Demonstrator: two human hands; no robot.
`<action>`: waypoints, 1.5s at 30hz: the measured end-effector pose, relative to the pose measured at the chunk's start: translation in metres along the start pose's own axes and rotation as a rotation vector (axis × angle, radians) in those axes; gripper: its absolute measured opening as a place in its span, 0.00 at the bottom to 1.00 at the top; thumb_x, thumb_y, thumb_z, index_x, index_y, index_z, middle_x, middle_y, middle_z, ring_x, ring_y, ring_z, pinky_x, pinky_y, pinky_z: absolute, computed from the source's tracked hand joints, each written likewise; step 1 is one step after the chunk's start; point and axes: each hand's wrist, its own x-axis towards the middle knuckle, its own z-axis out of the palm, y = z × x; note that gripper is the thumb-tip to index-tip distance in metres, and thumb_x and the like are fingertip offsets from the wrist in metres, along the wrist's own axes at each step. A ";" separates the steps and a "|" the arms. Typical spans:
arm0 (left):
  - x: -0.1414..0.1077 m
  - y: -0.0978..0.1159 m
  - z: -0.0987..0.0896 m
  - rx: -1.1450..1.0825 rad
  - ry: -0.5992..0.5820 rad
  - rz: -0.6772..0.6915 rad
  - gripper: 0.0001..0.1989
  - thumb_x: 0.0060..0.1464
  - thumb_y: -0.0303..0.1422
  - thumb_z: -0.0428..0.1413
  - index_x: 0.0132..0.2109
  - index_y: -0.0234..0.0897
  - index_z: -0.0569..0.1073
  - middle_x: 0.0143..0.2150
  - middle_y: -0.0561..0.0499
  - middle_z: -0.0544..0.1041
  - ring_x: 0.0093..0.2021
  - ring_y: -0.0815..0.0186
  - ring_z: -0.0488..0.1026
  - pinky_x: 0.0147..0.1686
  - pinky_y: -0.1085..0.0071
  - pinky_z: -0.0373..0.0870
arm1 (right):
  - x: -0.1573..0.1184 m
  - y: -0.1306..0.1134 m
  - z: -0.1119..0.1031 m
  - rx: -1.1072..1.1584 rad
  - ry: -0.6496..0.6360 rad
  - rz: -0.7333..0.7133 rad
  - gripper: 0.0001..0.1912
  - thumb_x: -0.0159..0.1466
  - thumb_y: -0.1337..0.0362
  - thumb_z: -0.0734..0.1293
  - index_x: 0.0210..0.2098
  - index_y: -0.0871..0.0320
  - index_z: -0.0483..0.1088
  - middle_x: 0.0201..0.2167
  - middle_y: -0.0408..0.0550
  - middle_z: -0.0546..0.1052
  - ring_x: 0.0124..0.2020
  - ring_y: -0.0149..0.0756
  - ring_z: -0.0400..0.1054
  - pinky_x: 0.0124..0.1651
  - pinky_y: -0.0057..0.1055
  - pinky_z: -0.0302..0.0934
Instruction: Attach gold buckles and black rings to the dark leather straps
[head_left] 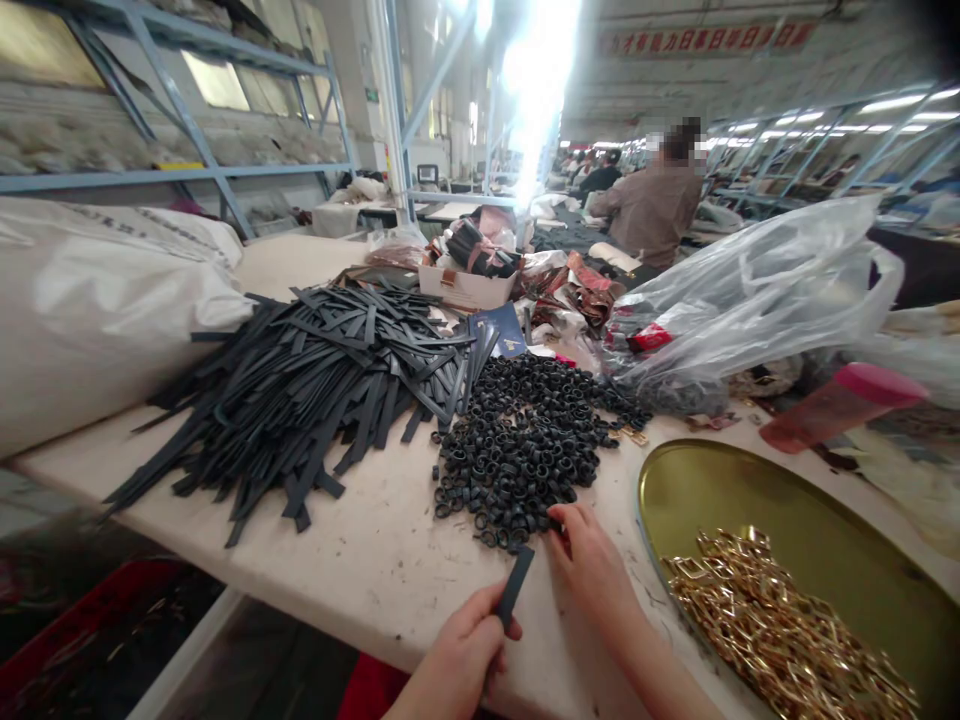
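My left hand (472, 640) is closed around a short dark strap (516, 588), whose free end points up and away from me over the table edge. At the near right edge of a heap of small black loops (517, 440), my right hand (589, 560) has its fingertips pinched on what looks like one black loop (553, 520); the fingers partly hide it. Left of the loops lies a big pile of flat dark straps (322, 370). To the right, a gold-coloured oval tray (675, 470) holds many gold metal buckles (780, 620).
A large white sack (112, 310) stands at the left. Behind the loops are a blue booklet (499, 328) and a white box (465, 288). Clear plastic bags (765, 290) and a pink-lidded cup (840, 405) are at the right. A person (652, 200) stands further back.
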 end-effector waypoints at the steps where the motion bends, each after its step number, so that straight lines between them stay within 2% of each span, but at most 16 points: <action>1: 0.000 0.000 0.000 -0.025 -0.002 -0.011 0.21 0.43 0.25 0.47 0.47 0.36 0.68 0.33 0.53 0.68 0.25 0.73 0.64 0.21 0.79 0.57 | -0.001 0.002 -0.002 -0.022 -0.011 0.001 0.11 0.59 0.71 0.56 0.40 0.58 0.64 0.38 0.51 0.68 0.38 0.40 0.66 0.42 0.37 0.61; 3: -0.001 -0.001 0.002 -0.079 -0.011 -0.053 0.23 0.39 0.22 0.48 0.46 0.36 0.69 0.33 0.52 0.67 0.29 0.70 0.67 0.25 0.77 0.62 | -0.004 0.007 -0.006 -0.074 -0.038 -0.005 0.11 0.59 0.71 0.56 0.40 0.57 0.65 0.38 0.50 0.67 0.37 0.39 0.66 0.41 0.36 0.61; 8: -0.004 -0.001 0.009 -0.281 -0.022 -0.145 0.16 0.38 0.20 0.52 0.38 0.34 0.71 0.41 0.46 0.65 0.41 0.63 0.67 0.32 0.72 0.68 | -0.011 0.013 -0.015 -0.213 -0.102 -0.031 0.11 0.60 0.70 0.56 0.38 0.57 0.67 0.35 0.50 0.68 0.34 0.39 0.66 0.38 0.34 0.59; 11: -0.010 0.001 0.011 -0.352 -0.057 -0.171 0.15 0.37 0.18 0.52 0.36 0.33 0.71 0.41 0.46 0.66 0.41 0.64 0.67 0.31 0.73 0.68 | -0.022 0.017 -0.019 -0.251 -0.118 -0.024 0.09 0.59 0.68 0.57 0.36 0.57 0.68 0.33 0.51 0.69 0.34 0.41 0.66 0.37 0.34 0.58; 16: -0.025 0.008 0.019 -0.379 -0.065 -0.175 0.12 0.40 0.19 0.51 0.35 0.31 0.71 0.37 0.46 0.68 0.39 0.66 0.68 0.32 0.74 0.68 | -0.041 0.026 -0.024 -0.134 -0.124 -0.046 0.11 0.57 0.70 0.58 0.36 0.56 0.68 0.33 0.50 0.70 0.34 0.40 0.66 0.37 0.34 0.58; 19: -0.029 0.008 0.023 -0.368 -0.059 -0.187 0.14 0.40 0.18 0.50 0.37 0.30 0.70 0.39 0.45 0.69 0.39 0.66 0.69 0.33 0.74 0.68 | -0.047 0.028 -0.028 -0.078 -0.113 -0.014 0.09 0.55 0.72 0.58 0.33 0.56 0.68 0.32 0.50 0.70 0.34 0.41 0.65 0.38 0.35 0.57; 24: -0.033 0.006 0.026 -0.351 -0.090 -0.203 0.14 0.42 0.20 0.51 0.40 0.31 0.69 0.39 0.45 0.71 0.35 0.68 0.70 0.29 0.75 0.67 | -0.057 0.021 -0.029 0.151 -0.084 0.099 0.04 0.51 0.70 0.62 0.24 0.55 0.63 0.24 0.43 0.68 0.27 0.36 0.62 0.31 0.32 0.56; 28: -0.036 0.007 0.027 -0.376 -0.148 -0.216 0.16 0.41 0.19 0.51 0.41 0.31 0.69 0.39 0.45 0.71 0.35 0.68 0.71 0.29 0.75 0.67 | -0.067 0.016 -0.028 0.344 -0.118 0.202 0.08 0.51 0.63 0.65 0.21 0.55 0.61 0.19 0.39 0.65 0.23 0.34 0.59 0.27 0.30 0.54; 31: -0.037 0.006 0.029 -0.415 -0.202 -0.255 0.19 0.41 0.18 0.49 0.43 0.32 0.67 0.34 0.47 0.71 0.31 0.70 0.71 0.28 0.76 0.66 | -0.072 0.014 -0.031 0.551 -0.152 0.248 0.10 0.52 0.60 0.66 0.19 0.56 0.62 0.22 0.42 0.69 0.25 0.34 0.61 0.29 0.30 0.55; 33: -0.037 0.004 0.031 -0.431 -0.200 -0.267 0.21 0.41 0.19 0.48 0.45 0.33 0.66 0.28 0.52 0.69 0.26 0.72 0.69 0.24 0.77 0.65 | -0.074 0.010 -0.034 0.695 -0.167 0.261 0.12 0.52 0.58 0.66 0.19 0.57 0.63 0.28 0.45 0.73 0.28 0.35 0.63 0.33 0.31 0.56; 35: -0.037 0.001 0.034 -0.410 -0.176 -0.261 0.22 0.42 0.19 0.47 0.47 0.35 0.64 0.26 0.54 0.67 0.24 0.72 0.68 0.23 0.77 0.65 | -0.076 0.006 -0.037 0.808 -0.156 0.283 0.13 0.52 0.57 0.67 0.19 0.58 0.64 0.28 0.46 0.74 0.30 0.36 0.64 0.34 0.31 0.56; 37: -0.038 -0.001 0.037 -0.353 -0.126 -0.229 0.18 0.45 0.23 0.49 0.47 0.37 0.65 0.27 0.55 0.65 0.24 0.72 0.68 0.24 0.75 0.67 | -0.078 0.002 -0.038 0.911 -0.116 0.342 0.13 0.51 0.55 0.68 0.21 0.58 0.65 0.22 0.43 0.72 0.26 0.34 0.64 0.31 0.30 0.56; 40: -0.037 -0.002 0.040 -0.281 -0.060 -0.185 0.13 0.50 0.34 0.52 0.44 0.36 0.68 0.30 0.54 0.65 0.24 0.72 0.66 0.23 0.74 0.68 | -0.079 0.001 -0.033 1.067 -0.063 0.452 0.16 0.49 0.53 0.69 0.31 0.58 0.68 0.20 0.40 0.71 0.21 0.30 0.63 0.27 0.29 0.56; 42: -0.035 -0.003 0.041 -0.248 -0.042 -0.182 0.14 0.48 0.33 0.53 0.44 0.36 0.68 0.29 0.53 0.65 0.25 0.72 0.65 0.23 0.75 0.68 | -0.080 0.004 -0.028 1.127 -0.066 0.495 0.19 0.50 0.53 0.69 0.36 0.58 0.68 0.24 0.42 0.73 0.22 0.30 0.64 0.28 0.29 0.58; 45: -0.031 -0.006 0.041 -0.149 -0.048 -0.178 0.18 0.45 0.28 0.53 0.47 0.35 0.68 0.24 0.55 0.65 0.25 0.71 0.65 0.23 0.77 0.66 | -0.082 0.009 -0.023 1.142 -0.090 0.539 0.18 0.51 0.55 0.69 0.38 0.58 0.70 0.29 0.44 0.75 0.26 0.31 0.66 0.33 0.31 0.61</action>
